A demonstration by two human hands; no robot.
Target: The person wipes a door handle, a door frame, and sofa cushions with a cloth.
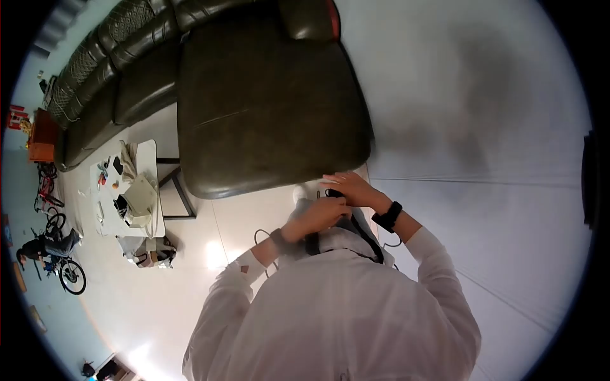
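Observation:
In front of my body, both hands are close together near the front edge of the dark leather sofa (273, 108). My left hand (321, 214) has its fingers curled around something I cannot make out. My right hand (349, 189) is bent over a small black object (332, 193), with its fingers closed on it. Black straps (365, 236) hang below the hands over grey cloth, and thin cables loop out on both sides. A black band is on the right wrist, and a band also circles the left wrist.
At left stands a white table (127, 228) holding bags and small items, with a bag (155, 252) on the floor beside it. Farther left a person (41, 247) is by a bicycle (72, 276). A pale wall (470, 127) rises at right.

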